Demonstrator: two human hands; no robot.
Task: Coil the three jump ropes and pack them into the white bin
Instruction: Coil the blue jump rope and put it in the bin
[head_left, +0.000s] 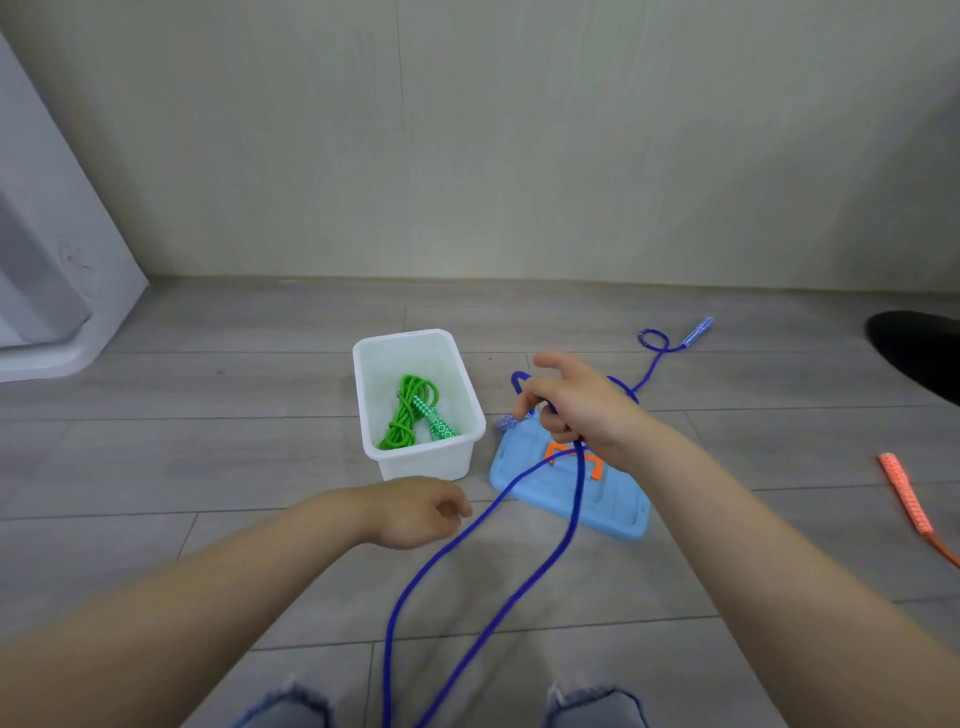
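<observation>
Both arms reach out over the floor (208, 441). The right hand (576, 410) is up above the blue lid (613, 512), fingers curled tight round the blue rope (467, 540) — two strands hang down from it toward the knees. The left hand (415, 512) floats low, just in front of the bin (423, 460), fingers loosely bent and holding nothing. The green rope (410, 410) lies coiled inside the bin. The orange rope (906, 499) lies on the floor, far off to the right.

Right hand (576, 410) gripping blue rope (545, 566), green rope (410, 410) in white bin (374, 447)
</observation>
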